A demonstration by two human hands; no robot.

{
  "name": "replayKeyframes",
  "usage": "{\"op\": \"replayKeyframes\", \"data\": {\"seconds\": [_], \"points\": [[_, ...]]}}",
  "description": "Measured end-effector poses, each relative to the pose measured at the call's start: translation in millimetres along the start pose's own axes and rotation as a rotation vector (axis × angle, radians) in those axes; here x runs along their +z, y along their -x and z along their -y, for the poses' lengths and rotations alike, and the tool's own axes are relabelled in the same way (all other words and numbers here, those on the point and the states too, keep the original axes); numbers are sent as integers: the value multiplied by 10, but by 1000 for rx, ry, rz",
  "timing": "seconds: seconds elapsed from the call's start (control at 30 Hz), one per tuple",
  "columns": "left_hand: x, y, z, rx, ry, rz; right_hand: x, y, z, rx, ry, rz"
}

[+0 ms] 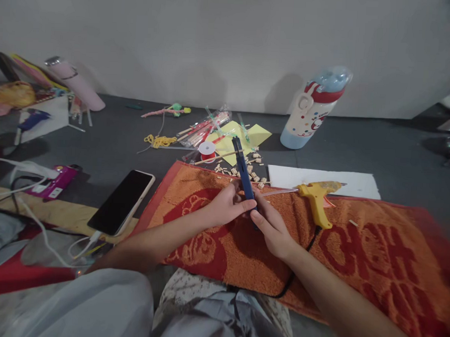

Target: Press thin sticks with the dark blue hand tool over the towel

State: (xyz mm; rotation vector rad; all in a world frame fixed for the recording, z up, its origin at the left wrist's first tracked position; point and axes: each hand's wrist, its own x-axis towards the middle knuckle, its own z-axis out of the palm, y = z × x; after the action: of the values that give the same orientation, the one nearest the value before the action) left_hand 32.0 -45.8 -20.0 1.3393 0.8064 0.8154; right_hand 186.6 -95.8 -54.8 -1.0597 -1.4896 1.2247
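Both my hands meet around a slim dark blue tool [245, 172] that stands tilted over an orange and red towel [258, 255]. My left hand [232, 205] wraps its lower end from the left, thumb across it. From the right, my right hand [273, 225] presses its thumb on the same end. A thin wooden stick [218, 158] crosses near the tool's upper part; whether they touch I cannot tell. Small cut wood pieces [250, 169] lie just beyond the towel. A yellow glue gun [317, 198] rests on the towel to the right, its clear glue stick pointing at my right hand.
Behind are yellow paper [260, 134], bundled sticks [202, 129], a red spool [208, 151] and yellow yarn [160, 141]. A bottle [311, 110] stands back right, near a white board [285, 176]. Left are a phone [119, 203], a purple power strip [58, 180] and a pink bottle [76, 83].
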Motion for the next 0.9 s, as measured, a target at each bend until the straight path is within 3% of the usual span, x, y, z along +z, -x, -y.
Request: {"op": "replayKeyframes", "data": {"seconds": [0.23, 0.6, 0.8, 0.9], "points": [[18, 6, 27, 18, 9, -51, 11, -3, 6, 11, -6, -16], [36, 13, -21, -150, 60, -29, 30, -34, 19, 96, -76, -2], [50, 37, -41, -46, 25, -91, 60, -10, 8, 77, -55, -21], [32, 41, -60, -20, 4, -56, 78, 14, -16, 69, -37, -43]]}}
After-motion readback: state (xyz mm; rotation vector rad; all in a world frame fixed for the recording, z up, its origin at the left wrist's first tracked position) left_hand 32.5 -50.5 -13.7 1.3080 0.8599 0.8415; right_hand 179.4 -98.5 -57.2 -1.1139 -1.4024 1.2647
